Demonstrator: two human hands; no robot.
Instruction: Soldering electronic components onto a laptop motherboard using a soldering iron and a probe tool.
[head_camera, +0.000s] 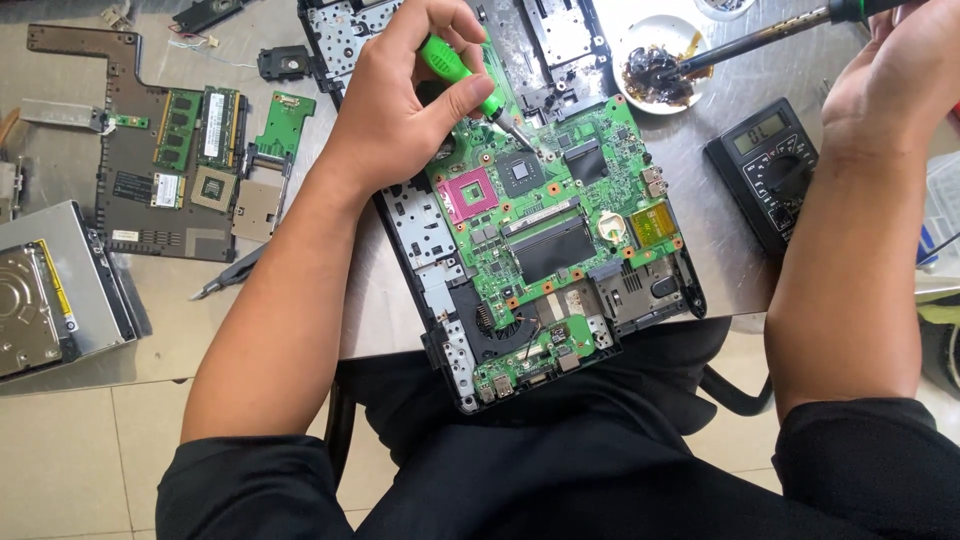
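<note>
Green-handled screwdriver (462, 75), light, stiff and best gripped by its ribbed handle, sits pinched in the left hand (405, 100) with its tip on the fragile green motherboard (545, 225), while the right hand (890, 75) holds a soldering iron (760, 40) dipped in a far flux dish (660, 65).

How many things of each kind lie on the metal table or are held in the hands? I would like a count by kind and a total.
Hand tools held: 2 (green-handled screwdriver in left hand, dark soldering iron in right hand)
Circuit boards: 3 (large green motherboard, dark board with memory modules, small green board)
Black multimeter: 1
White dish of dark paste: 1
Silver hard drive: 1
Total: 8
</note>
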